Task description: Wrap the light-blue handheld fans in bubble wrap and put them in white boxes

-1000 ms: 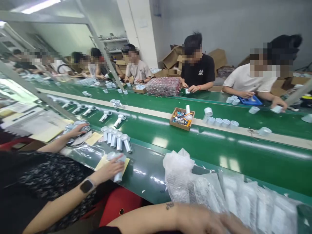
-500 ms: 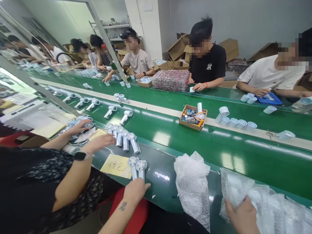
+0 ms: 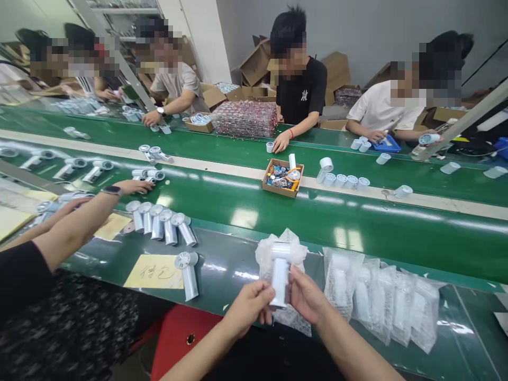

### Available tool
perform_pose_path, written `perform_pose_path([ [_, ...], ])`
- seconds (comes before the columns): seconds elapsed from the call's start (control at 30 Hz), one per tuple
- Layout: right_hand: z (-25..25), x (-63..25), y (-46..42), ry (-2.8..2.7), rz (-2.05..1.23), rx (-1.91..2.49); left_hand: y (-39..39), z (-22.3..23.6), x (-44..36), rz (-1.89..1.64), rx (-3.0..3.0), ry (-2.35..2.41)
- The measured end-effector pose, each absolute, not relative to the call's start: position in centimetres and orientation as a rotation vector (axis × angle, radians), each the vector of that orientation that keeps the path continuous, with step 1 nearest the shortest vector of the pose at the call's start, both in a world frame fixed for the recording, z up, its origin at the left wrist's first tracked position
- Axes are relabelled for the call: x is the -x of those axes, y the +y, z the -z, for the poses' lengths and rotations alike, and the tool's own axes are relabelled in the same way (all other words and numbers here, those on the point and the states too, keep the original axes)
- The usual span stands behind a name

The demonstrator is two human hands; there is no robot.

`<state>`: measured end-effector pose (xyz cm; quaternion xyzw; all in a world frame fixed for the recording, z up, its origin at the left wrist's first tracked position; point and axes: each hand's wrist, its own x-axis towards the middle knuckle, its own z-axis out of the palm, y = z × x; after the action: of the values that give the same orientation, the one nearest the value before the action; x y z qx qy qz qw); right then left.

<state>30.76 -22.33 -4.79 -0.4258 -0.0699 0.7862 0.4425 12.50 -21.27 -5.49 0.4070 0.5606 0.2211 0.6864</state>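
Observation:
A light blue handheld fan (image 3: 280, 272) is held upright in front of me, over an empty-looking bubble-wrap bag (image 3: 296, 317) on the bench. My left hand (image 3: 250, 307) is closed on the lower left of its handle. My right hand (image 3: 309, 296) grips the right edge of the handle, with the thumb up along it; part of its fingers is hidden. To the left, a single handheld fan (image 3: 188, 275) lies beside a yellow paper (image 3: 153, 272) with handwriting. On my right, several bubble-wrapped fans (image 3: 377, 299) lie in a row.
Several unwrapped fans (image 3: 157, 219) line the bench edge. A co-worker's hand (image 3: 137, 187) at left touches fans on the green conveyor belt (image 3: 222, 206). An open carton of small parts (image 3: 282, 177) stands mid-belt. Other people work across the belt. A red stool (image 3: 178, 338) is below left.
My left hand has lifted one of the two fans from the left to the middle. My right hand has left the wrapped fans and come to it. The co-worker's hand reached onto the belt.

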Motion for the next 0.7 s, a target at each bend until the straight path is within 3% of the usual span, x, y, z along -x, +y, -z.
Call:
perform_pose_path([
  [0.2, 4.8, -37.0, -24.6, -0.12, -1.781, 1.236, -15.0, 9.1, -15.0, -0.379, -1.047, 1.843],
  [0.37, 3.4, -38.3, -27.9, -0.281, -2.082, 1.011, -17.8, 7.6, -16.4, -0.313, -0.993, 1.699],
  [0.5, 1.6, -36.3, -28.0, -0.3, -2.273, 0.8, -21.4, 3.8, -17.6, -0.584, -1.043, 1.384],
  [0.7, 0.5, -36.6, -28.1, -0.413, -2.155, 0.936, -21.9, 0.8, -17.5, -0.678, -0.957, 1.202],
])
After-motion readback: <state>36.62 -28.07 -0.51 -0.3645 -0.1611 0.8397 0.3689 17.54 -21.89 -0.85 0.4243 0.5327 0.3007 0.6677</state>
